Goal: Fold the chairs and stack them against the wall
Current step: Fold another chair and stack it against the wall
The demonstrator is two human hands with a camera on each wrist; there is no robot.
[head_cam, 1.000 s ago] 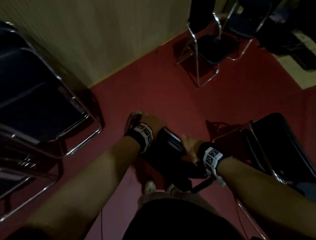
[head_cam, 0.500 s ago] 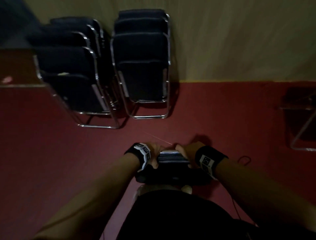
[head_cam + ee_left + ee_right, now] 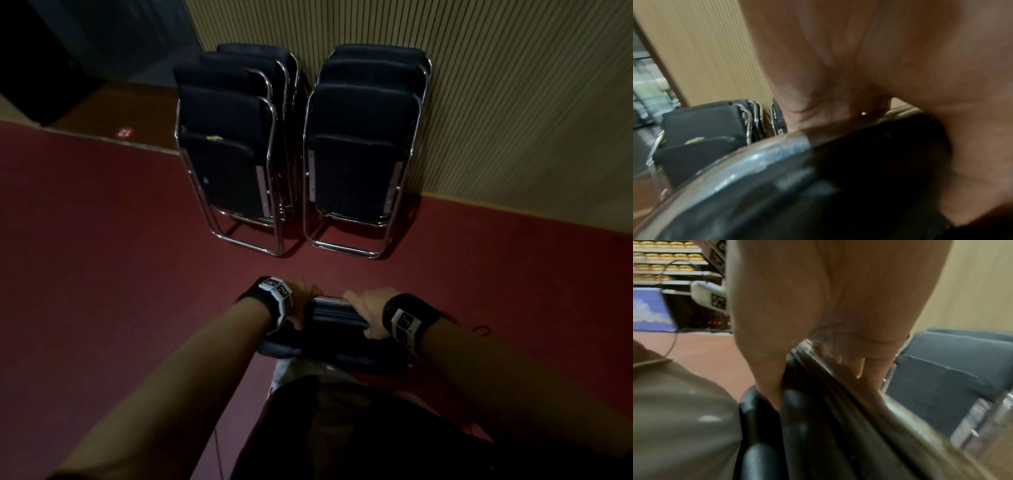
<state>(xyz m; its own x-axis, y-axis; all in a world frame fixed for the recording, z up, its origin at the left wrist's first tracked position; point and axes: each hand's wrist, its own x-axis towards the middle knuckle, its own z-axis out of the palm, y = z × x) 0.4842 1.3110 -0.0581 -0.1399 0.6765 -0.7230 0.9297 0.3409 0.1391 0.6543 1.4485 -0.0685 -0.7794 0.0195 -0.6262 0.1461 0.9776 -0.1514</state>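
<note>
Head view showed, from the left, a dim doorway area and a small round floor marker (image 3: 124,132) on the brown step, then the left stack of folded chairs (image 3: 236,150) leaning back on the ribbed wall (image 3: 513,102), their chrome feet out on the red floor (image 3: 102,274) so the lean kept them from sliding. Just beside it to the right stood the right stack of folded chairs (image 3: 363,147), propped the same way – three backs visible, tidier than the left pile.

Nearer the person, the left hand (image 3: 301,294) was wrapped over the top edge of a folded chair (image 3: 334,317), fingers curled round the chrome frame tube (image 3: 748,164), as the left wrist view confirmed. The right hand (image 3: 368,306) gripped the same top edge at its other end, fingers over the rail and thumb behind the black padding. Gripping both ends probably kept the chair flat, closed and square to the stacks while it was carried close to the body – it hung upright in front of the legs, well apart from the wall.

Judging by that alignment, the chair was headed for the front of the right stack. It would need its feet set down first, then the top tipped back onto the pile.
</note>
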